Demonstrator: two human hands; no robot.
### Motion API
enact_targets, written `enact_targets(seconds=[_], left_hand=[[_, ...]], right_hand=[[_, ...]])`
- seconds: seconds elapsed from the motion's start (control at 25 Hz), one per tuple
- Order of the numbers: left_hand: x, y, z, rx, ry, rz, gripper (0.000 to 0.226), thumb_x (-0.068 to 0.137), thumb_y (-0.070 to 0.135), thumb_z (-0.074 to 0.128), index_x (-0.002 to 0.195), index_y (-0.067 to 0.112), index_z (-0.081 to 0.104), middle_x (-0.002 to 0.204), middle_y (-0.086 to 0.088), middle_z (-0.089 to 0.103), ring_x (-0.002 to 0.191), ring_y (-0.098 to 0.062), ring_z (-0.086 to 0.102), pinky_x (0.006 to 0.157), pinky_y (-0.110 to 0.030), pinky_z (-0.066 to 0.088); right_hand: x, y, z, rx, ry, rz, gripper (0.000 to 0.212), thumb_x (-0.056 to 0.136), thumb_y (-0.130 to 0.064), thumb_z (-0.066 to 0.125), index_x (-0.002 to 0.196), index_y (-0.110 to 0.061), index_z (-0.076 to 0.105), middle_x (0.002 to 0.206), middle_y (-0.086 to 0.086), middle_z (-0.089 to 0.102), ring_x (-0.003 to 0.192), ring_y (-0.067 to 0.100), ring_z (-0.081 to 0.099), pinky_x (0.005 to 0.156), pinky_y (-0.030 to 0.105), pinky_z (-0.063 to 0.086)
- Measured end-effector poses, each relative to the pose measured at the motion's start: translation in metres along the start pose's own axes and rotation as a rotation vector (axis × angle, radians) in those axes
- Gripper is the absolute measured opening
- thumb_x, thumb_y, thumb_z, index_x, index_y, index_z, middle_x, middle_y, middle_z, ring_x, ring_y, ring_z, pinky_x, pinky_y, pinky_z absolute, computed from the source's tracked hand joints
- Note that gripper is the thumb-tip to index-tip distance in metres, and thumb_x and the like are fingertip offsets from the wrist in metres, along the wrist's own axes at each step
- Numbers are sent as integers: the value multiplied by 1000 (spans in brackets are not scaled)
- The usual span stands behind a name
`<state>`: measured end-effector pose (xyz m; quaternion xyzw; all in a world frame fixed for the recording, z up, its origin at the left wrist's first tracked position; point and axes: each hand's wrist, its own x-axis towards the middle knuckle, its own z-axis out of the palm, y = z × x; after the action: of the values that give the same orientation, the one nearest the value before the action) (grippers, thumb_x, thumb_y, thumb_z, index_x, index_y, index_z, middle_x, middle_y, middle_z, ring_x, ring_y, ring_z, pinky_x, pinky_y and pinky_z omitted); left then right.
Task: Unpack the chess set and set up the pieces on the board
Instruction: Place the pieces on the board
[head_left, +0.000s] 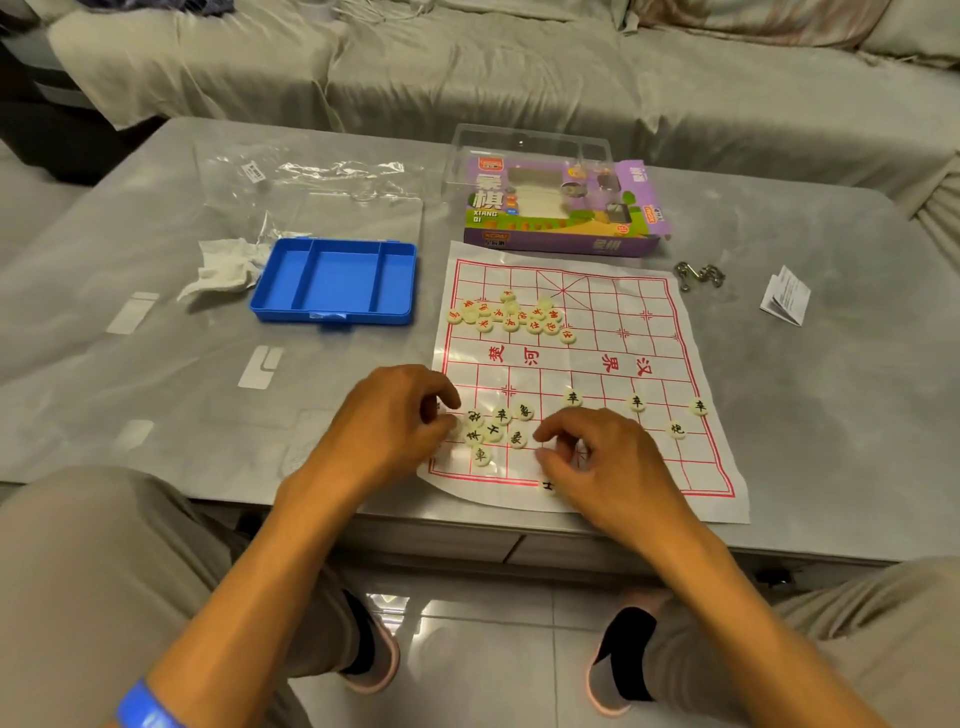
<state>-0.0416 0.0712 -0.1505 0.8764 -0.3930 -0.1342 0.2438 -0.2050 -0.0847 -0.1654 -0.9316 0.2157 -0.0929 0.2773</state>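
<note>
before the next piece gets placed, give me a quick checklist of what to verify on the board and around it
1. Board lies flat and fully on the table: not ok, its near edge overhangs the table edge.
2. Red pieces set on their points: not ok, they sit heaped on the far half.
3. Black pieces sorted: not ok, a cluster lies at near left; only four stand apart at right.
4. Left hand free: cannot tell, fingers curled at the cluster.
5. Right hand free: cannot tell, its fingers hide what is beneath.
6. Blue tray emptied: ok.
</note>
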Motion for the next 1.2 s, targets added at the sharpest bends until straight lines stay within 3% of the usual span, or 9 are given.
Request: enact_targets(seconds=[0.16, 0.32, 0.48, 0.68, 0.88, 1.08, 1.2], left_hand=[[1, -7, -1, 38, -61, -20, 20, 88, 28, 67, 108, 29, 66, 94, 11, 57, 72, -5, 52, 66, -13, 44], [-2, -9, 3, 64, -89, 32, 18, 88, 32, 65, 107, 30, 66, 95, 12, 59, 71, -3, 52, 64, -8, 43], [0, -7, 5, 69, -82, 52, 20, 89, 33, 64, 108, 29, 66, 98, 11, 60, 71, -4, 51, 67, -10, 44], [0, -3, 6, 62, -85, 68, 23, 90, 34, 63, 111, 28, 65, 102, 9, 61, 74, -5, 50, 68, -12, 41], [-3, 0, 8, 71, -105, 80, 23, 92, 35, 60, 113, 28, 65, 109, 6, 64, 78, -7, 52, 71, -13, 43], [-2, 0, 10, 57, -102, 78, 23, 91, 36, 60, 113, 28, 65, 108, 6, 65, 79, -8, 55, 72, -14, 45], [-1, 2, 11, 52, -93, 88, 25, 91, 36, 60, 114, 28, 65, 107, 6, 65, 77, -7, 53, 70, -14, 43]], right_hand=[[18, -24, 27, -102, -30, -74, 21, 87, -37, 59, 107, -31, 64, 89, -12, 63, 88, 9, 52, 67, 24, 42], [32, -29, 35, -226, -21, -73, 34, 89, -41, 55, 121, -29, 62, 110, -8, 65, 94, 11, 48, 69, 22, 32], [35, -25, 32, -228, -49, -65, 28, 89, -35, 56, 113, -28, 67, 106, -7, 67, 88, 6, 44, 70, 21, 36], [34, -18, 26, -236, -121, -69, 33, 87, -25, 57, 119, -28, 64, 116, -7, 64, 101, 12, 49, 76, 21, 39], [35, -19, 26, -278, -72, -90, 32, 89, -39, 56, 118, -29, 64, 112, -7, 65, 99, 12, 51, 75, 23, 42], [36, -11, 20, -272, -130, -91, 32, 85, -32, 60, 117, -27, 63, 115, -6, 60, 101, 12, 47, 75, 21, 39], [38, -10, 22, -272, -105, -77, 28, 86, -40, 61, 109, -26, 66, 110, -7, 62, 96, 10, 46, 73, 22, 41]])
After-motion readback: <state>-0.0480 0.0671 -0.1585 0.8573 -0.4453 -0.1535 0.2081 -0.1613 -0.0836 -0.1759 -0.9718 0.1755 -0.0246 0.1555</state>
